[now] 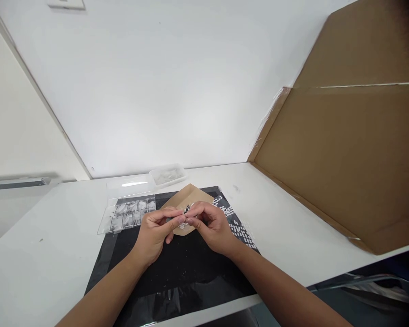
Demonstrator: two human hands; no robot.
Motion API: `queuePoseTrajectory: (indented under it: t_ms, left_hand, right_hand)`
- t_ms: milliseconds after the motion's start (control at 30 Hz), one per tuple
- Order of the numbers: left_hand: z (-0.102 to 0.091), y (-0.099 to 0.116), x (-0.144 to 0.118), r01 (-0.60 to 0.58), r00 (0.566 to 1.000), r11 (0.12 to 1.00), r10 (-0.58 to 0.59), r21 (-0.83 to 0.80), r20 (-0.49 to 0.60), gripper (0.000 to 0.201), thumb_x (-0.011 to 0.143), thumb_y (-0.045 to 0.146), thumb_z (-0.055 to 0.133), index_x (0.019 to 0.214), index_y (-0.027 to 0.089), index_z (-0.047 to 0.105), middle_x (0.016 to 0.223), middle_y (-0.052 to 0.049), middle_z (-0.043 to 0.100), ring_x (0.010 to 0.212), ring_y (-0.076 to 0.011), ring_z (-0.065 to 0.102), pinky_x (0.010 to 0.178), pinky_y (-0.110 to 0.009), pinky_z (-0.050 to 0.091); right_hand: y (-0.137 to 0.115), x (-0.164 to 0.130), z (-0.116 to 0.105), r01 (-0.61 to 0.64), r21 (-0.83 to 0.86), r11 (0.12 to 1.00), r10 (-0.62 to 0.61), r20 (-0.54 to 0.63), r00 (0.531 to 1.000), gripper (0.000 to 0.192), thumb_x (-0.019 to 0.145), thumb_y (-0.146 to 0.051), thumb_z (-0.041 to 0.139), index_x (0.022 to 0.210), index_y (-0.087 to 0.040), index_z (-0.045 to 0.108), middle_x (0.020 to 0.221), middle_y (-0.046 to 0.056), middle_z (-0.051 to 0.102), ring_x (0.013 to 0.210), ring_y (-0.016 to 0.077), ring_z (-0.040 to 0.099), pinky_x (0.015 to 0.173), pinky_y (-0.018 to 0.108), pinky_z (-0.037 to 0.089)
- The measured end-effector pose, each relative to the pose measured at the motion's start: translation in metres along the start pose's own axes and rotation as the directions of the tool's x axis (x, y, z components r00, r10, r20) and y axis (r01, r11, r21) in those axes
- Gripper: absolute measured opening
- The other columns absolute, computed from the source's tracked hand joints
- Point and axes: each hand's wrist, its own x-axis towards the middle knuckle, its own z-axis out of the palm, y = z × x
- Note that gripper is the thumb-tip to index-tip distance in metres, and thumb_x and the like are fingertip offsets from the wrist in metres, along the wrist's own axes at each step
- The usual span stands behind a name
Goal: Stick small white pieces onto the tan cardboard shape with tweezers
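My left hand (pixel 157 229) and my right hand (pixel 211 225) meet over a black mat (pixel 191 272) on the white table (pixel 293 218). Between their fingertips they pinch a tiny dark and clear piece (pixel 186 211), too small to identify. Just beneath and behind the fingers lies a brown paper envelope (pixel 191 197). A clear compartment box (pixel 126 215) with several pale small parts sits to the left of my left hand, touching the mat's far left edge.
A small clear tub (pixel 167 175) stands at the back of the table by the wall. Sheets of small white stickers (pixel 238 225) lie right of my right hand. A large cardboard sheet (pixel 344 150) leans on the right.
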Motion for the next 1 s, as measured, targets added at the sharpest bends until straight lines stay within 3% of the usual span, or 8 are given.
queuePoseTrajectory:
  t_ms: [267, 633, 1000]
  left_hand:
    - [-0.0008, -0.0014, -0.0005, -0.025, 1.0, 1.0, 0.025, 0.012, -0.013, 0.017, 0.075, 0.026, 0.086, 0.09, 0.02, 0.083, 0.098, -0.007, 0.071, 0.061, -0.0067, 0.058, 0.034, -0.011, 0.038]
    - [-0.002, -0.0012, -0.0009, -0.056, 0.998, 0.998, 0.055, 0.028, 0.017, 0.015, 0.078, 0.024, 0.084, 0.091, 0.021, 0.082, 0.1, -0.007, 0.072, 0.057, -0.0057, 0.057, 0.034, -0.012, 0.039]
    - [-0.0015, -0.0011, -0.0015, -0.066, 0.996, 0.997, 0.064, 0.028, 0.055, 0.016, 0.08, 0.025, 0.082, 0.095, 0.021, 0.082, 0.096, -0.007, 0.071, 0.056, -0.0052, 0.056, 0.033, -0.012, 0.038]
  right_hand:
    - [-0.002, 0.0007, 0.0008, -0.039, 0.013, 0.999, 0.039, 0.004, 0.999, 0.005, 0.094, -0.028, 0.069, 0.094, -0.024, 0.07, 0.087, 0.002, 0.069, 0.077, 0.015, 0.064, 0.066, 0.029, 0.051]
    - [-0.0028, -0.0014, -0.0027, 0.086, -0.15, 0.985, -0.085, 0.017, 0.996, 0.003, 0.094, -0.023, 0.069, 0.096, -0.024, 0.07, 0.086, 0.002, 0.069, 0.068, 0.013, 0.057, 0.061, 0.028, 0.045]
    - [-0.0014, -0.0026, -0.0006, 0.004, -0.023, 1.0, -0.004, 0.009, 1.0, 0.006, 0.093, -0.028, 0.07, 0.092, -0.023, 0.069, 0.086, 0.003, 0.068, 0.071, 0.014, 0.06, 0.062, 0.028, 0.049]
